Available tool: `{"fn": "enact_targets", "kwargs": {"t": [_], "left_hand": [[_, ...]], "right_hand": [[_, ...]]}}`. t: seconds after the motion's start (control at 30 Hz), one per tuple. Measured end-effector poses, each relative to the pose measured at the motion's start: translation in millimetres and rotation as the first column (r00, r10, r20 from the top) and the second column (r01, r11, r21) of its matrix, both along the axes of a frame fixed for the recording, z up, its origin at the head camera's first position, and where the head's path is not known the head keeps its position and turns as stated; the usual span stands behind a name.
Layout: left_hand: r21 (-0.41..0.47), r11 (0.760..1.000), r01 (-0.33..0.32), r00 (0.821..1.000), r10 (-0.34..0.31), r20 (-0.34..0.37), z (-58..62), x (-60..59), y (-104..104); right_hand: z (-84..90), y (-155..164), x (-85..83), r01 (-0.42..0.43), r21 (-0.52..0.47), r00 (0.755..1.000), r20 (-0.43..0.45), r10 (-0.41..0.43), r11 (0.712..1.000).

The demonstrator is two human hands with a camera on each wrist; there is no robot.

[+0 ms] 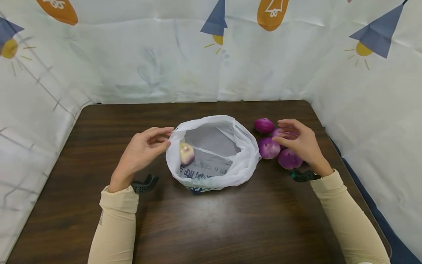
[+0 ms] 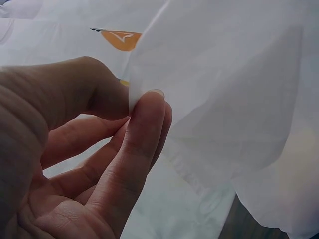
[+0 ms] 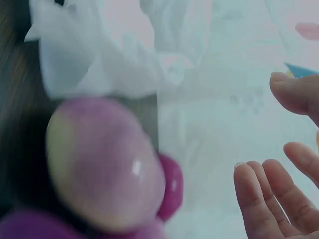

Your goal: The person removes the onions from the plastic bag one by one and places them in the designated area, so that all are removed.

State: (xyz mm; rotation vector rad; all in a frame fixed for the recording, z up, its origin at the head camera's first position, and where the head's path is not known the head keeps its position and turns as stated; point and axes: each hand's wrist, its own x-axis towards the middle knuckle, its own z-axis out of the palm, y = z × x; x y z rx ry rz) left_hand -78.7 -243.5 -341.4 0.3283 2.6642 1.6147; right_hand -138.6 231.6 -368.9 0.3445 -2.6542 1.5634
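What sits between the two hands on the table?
The head view shows a white plastic bag, open, with one pale onion inside. The left hand pinches its rim; the right hand hovers over purple onions.

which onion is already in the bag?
The pale onion, alone inside the white bag by the left hand. The four purple ones lie outside on the table near the right hand.

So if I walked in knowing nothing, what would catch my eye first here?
Probably the open white plastic bag in the middle of the dark wooden table, with one pale onion inside. The left hand pinches the bag's rim. Next, the cluster of shiny purple onions right of the bag, with the right hand curved over them.
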Motion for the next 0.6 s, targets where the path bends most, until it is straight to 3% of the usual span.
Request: {"fn": "enact_targets", "kwargs": {"t": [0.2,0.6], "left_hand": [[0.012,1.0,0.003,1.0,-0.003,-0.005,2.6,1.1,-2.3],[0.036,0.999,-0.005,1.0,0.004,0.031,4.1,2.9,-5.9]], "right_hand": [[4.5,-30.6,-10.7,-0.097,-0.062,0.995,-0.023,0.096,0.993],[0.0,-79.7,-22.0,-0.233,-0.083,0.972,-0.036,0.23,0.969]]}}
